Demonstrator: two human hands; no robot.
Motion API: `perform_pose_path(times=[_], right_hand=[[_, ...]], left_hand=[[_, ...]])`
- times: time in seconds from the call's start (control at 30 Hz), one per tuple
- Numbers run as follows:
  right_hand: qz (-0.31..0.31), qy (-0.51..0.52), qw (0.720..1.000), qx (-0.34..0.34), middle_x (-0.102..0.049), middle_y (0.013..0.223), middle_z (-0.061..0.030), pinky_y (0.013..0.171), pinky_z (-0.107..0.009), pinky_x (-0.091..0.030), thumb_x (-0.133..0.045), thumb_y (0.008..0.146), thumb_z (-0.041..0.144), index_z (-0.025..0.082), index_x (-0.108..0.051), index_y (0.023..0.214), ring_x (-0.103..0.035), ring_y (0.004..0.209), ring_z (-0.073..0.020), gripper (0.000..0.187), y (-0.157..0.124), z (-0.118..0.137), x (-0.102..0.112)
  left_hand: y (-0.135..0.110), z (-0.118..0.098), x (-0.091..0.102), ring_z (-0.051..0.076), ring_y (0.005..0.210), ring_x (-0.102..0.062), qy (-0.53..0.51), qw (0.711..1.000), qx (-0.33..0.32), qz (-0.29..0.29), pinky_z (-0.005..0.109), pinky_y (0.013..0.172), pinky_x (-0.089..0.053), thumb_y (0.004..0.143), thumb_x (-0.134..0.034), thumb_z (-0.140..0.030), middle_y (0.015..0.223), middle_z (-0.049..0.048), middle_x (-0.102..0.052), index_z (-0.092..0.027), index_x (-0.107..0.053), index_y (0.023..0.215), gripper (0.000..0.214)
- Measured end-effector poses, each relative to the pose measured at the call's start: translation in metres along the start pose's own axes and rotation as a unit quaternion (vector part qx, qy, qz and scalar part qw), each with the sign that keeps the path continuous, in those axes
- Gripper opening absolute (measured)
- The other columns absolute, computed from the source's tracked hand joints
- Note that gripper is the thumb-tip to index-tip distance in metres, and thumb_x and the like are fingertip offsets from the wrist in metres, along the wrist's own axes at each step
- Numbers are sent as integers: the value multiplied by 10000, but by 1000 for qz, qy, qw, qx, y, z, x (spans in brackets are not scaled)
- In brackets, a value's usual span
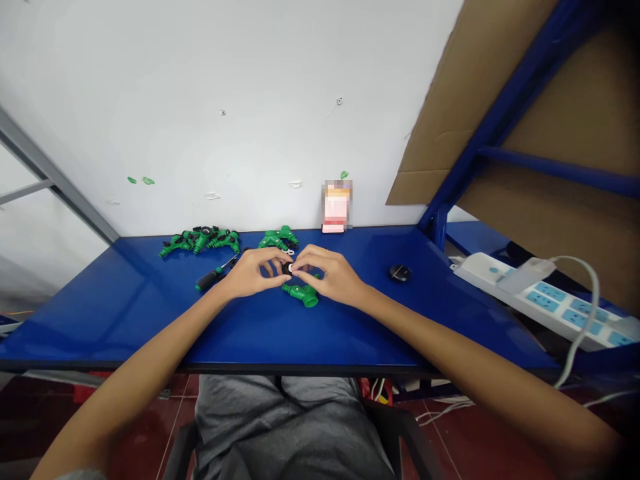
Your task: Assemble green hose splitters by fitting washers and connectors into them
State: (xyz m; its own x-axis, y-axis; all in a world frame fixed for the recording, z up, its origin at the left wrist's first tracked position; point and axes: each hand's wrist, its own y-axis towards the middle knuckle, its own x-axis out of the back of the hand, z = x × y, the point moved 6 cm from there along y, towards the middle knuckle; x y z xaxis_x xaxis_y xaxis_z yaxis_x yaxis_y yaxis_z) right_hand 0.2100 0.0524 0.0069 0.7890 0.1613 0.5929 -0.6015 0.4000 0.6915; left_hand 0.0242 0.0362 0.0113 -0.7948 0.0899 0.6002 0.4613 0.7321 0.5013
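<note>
Over the middle of the blue table, my left hand (257,272) pinches a small black ring-shaped part (287,268) between thumb and fingers. My right hand (330,272) closes its fingertips on a small white ring (291,267) that touches the black part. Just below the hands lies a green plastic hose fitting (303,294), partly covered by my right hand. Behind my fingers sit more green fittings (277,237) and a white ring (288,252). A screwdriver (210,279) with a green and black handle rests left of my left hand, its tip near dark parts mostly hidden by that hand.
Several green and black fittings (203,240) are piled at the back left of the table (240,340). A round black object (400,273) lies to the right. Farther right is a white power strip (540,293) with a cable. A small pixelated box (336,208) stands against the wall.
</note>
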Motion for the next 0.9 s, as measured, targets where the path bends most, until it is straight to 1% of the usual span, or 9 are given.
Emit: perform_pose_path(times=[0.13, 0.27, 0.47, 0.57, 0.73, 0.83, 0.9], right_hand=[[7, -5, 1000, 10, -748, 1056, -70, 818, -360, -576, -676, 1061, 230, 234, -772, 1072, -715, 906, -197, 97, -1, 1, -2], [23, -16, 1000, 2, -743, 1069, -68, 821, -363, -568, -674, 1050, 222, 226, -775, 1088, -713, 887, -194, 108, -1, 2, -3], [62, -53, 997, -10, -727, 1100, -70, 790, -347, -553, -581, 1036, 174, 230, -762, 1147, -703, 871, -190, 220, -2, 6, -4], [77, -83, 994, -5, -732, 1108, -70, 762, -341, -551, -568, 1036, 189, 239, -754, 1162, -695, 839, -186, 231, -3, 9, -5], [88, -157, 982, 50, -752, 1108, -95, 794, -369, -567, -531, 1038, 165, 210, -740, 1205, -704, 887, -223, 272, -5, 20, -7], [98, -185, 975, 78, -757, 1109, -109, 786, -379, -566, -517, 1029, 141, 184, -735, 1212, -685, 828, -220, 288, -7, 25, -9], [104, -183, 974, 81, -758, 1121, -117, 783, -382, -571, -513, 1026, 138, 174, -735, 1225, -684, 823, -222, 300, -7, 25, -9]], left_hand=[[0, -2, -2, 143, 789, -752, 9, 1000, -12, 15, 232, 703, -626, 944, -809, -330, 997, 49, -793, -182, -761, 1166, 270], [0, -3, -2, 145, 795, -748, 19, 999, -20, 20, 236, 713, -621, 948, -808, -316, 992, 49, -791, -182, -762, 1170, 263], [0, -4, -2, 145, 798, -741, 33, 999, -26, 26, 242, 715, -618, 948, -810, -326, 984, 47, -787, -182, -760, 1164, 264], [-1, -6, -2, 148, 793, -738, 44, 998, -27, 27, 245, 712, -617, 948, -810, -351, 965, 47, -785, -181, -761, 1124, 249], [-2, -8, -2, 144, 750, -731, 67, 997, -27, 13, 245, 700, -609, 947, -811, -376, 912, 34, -788, -187, -758, 1093, 244], [-4, -9, -4, 140, 734, -729, 80, 996, -35, 12, 244, 711, -608, 945, -812, -368, 900, 27, -788, -189, -762, 1064, 221], [-4, -10, -4, 143, 737, -733, 83, 996, -41, 13, 252, 729, -617, 954, -807, -370, 905, 30, -790, -190, -766, 1066, 216]])
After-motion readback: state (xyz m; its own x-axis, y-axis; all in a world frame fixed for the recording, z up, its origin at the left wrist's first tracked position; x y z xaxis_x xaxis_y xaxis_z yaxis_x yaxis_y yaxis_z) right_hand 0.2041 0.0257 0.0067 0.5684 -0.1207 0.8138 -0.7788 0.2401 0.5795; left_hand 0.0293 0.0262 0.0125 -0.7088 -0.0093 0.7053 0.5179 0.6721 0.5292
